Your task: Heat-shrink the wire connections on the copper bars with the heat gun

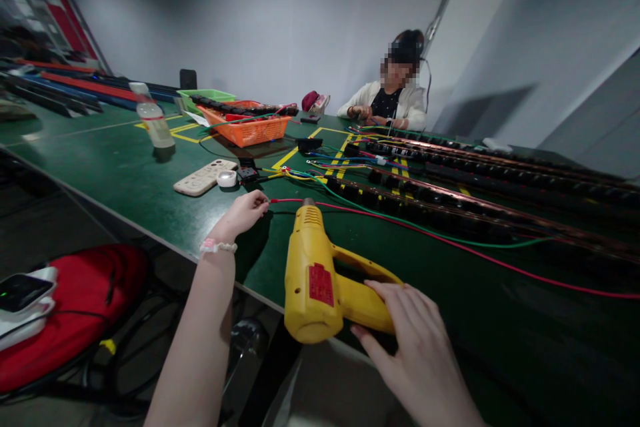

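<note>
My left hand point(246, 211) is closed in a pinch on the end of a red wire point(400, 219), over the near part of the green table. The wire runs right from my fingertips across the tabletop. A yellow heat gun point(313, 280) is in my right hand point(417, 340), whose fingers lie around its handle. The gun's nozzle points away from me and sits right by the red wire, a little right of my left hand. A green wire point(450, 240) curves alongside the red one.
Long black strips with copper bars point(450, 200) lie at the right. Near the middle are a phone point(205, 177), a white earbud case point(227, 179) and an orange basket point(260, 132). A bottle point(154, 120) stands left. Opposite sits a person point(387, 97). A red stool point(95, 300) is lower left.
</note>
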`<state>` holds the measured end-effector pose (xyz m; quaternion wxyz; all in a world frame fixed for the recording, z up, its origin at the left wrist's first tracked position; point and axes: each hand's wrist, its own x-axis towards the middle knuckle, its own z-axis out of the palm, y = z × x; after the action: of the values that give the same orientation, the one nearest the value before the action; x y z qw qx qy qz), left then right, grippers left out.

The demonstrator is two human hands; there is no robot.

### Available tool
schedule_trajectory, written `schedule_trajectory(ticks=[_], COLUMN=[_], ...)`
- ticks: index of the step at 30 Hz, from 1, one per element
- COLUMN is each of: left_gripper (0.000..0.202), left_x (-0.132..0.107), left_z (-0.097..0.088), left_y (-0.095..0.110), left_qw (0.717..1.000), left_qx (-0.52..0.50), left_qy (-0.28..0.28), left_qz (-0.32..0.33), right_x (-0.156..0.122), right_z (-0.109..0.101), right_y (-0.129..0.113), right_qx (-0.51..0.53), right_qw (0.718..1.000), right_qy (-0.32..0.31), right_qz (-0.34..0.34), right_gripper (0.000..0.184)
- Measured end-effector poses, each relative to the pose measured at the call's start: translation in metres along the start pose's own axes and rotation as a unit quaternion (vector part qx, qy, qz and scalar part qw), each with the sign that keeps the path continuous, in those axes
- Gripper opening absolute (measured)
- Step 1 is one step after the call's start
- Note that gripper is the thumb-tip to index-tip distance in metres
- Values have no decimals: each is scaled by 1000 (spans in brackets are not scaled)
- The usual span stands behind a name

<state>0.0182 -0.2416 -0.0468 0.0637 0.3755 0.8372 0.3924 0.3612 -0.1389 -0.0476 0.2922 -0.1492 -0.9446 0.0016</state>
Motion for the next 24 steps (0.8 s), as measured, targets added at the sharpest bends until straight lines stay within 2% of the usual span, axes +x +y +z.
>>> schedule_trajectory(ticks=[3, 11, 15, 20, 24], left_gripper=[23, 27, 30, 32, 30], left_x=[-1, -3, -2, -1, -1], left_z=[-1, -3, -3, -2, -1], left_y=[4, 9, 6, 1, 1], left_qw=[1000, 999, 1000, 999, 1000], left_qx=[16, 37, 26, 30, 21], left_qy=[7, 16, 8, 7, -3], left_qz=[2, 16, 11, 25, 12], right_x=[8, 22, 20, 17, 10], right_z=[5, 17, 20, 15, 10], right_y=[-15, -48, -49, -41, -31], right_qx=[29, 92, 90, 74, 40], right_qw=[999, 994, 995, 997, 999], right_qy=[-18, -1, 15, 4, 0], right_qz=[8, 54, 48, 31, 30], right_gripper=[42, 40, 44, 49, 48])
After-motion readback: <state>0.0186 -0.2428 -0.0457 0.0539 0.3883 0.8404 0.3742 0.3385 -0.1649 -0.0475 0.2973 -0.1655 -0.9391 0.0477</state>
